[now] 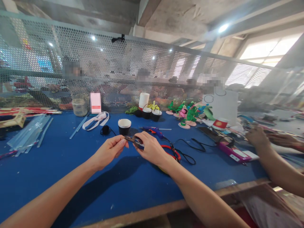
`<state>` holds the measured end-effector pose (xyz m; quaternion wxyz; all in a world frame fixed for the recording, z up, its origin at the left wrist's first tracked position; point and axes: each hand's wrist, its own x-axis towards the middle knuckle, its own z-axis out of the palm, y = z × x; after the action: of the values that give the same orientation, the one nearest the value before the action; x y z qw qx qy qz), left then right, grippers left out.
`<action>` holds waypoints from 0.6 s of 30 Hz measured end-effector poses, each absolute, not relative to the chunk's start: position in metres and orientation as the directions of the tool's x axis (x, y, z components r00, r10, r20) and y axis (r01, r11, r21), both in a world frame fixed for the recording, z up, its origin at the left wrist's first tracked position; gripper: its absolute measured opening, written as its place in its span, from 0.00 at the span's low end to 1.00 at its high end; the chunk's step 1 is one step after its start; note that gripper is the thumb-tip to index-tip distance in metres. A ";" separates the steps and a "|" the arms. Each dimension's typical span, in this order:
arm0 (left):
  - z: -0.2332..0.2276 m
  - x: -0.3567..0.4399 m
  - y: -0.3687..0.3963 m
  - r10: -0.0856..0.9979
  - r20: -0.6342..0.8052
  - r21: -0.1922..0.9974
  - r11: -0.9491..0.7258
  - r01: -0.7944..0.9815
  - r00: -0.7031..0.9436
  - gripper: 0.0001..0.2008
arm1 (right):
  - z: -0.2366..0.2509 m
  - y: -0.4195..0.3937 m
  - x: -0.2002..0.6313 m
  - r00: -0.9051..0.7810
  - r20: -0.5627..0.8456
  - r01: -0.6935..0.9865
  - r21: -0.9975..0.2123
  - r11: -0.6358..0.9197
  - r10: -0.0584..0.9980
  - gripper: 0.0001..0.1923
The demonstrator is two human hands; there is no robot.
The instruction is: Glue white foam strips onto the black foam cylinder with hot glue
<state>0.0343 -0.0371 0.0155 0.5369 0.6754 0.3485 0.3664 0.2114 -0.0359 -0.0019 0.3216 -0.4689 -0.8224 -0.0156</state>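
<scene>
Metal pliers [133, 139] gripped at frame centre over blue table [71, 164].
Right hand [152, 149] is closed around the handles; left hand [109, 152] fingers pinch the tip; rigid, likely light, best held by the handles.

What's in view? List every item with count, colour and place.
pliers: one, dark metal with blue grip, between both hands
paper cup: one, black, white inside, behind hands
glue gun: one, blue, right of cup
glue sticks: many, clear, far left
jar: one, clear, by mesh
craft flowers: several, green and pink, right rear
table: one, blue
co-worker's hand: one, right edge
left hand: pinching pliers' tip
right hand: gripping pliers
</scene>
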 end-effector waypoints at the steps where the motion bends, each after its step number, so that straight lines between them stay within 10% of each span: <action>1: 0.015 0.035 -0.037 0.865 0.121 0.980 -0.181 0.079 0.487 0.18 | -0.002 -0.036 0.211 -0.352 0.542 0.783 -0.276 0.557 0.764 0.12; 18: 0.015 0.034 -0.037 0.863 0.109 0.987 -0.151 0.046 0.493 0.14 | 0.000 -0.040 0.208 -0.351 0.564 0.738 -0.326 0.591 0.748 0.11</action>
<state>0.0341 -0.0371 0.0155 0.5539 0.6632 0.3428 0.3686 0.2076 -0.0403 -0.0003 0.3470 -0.4520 -0.8217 0.0074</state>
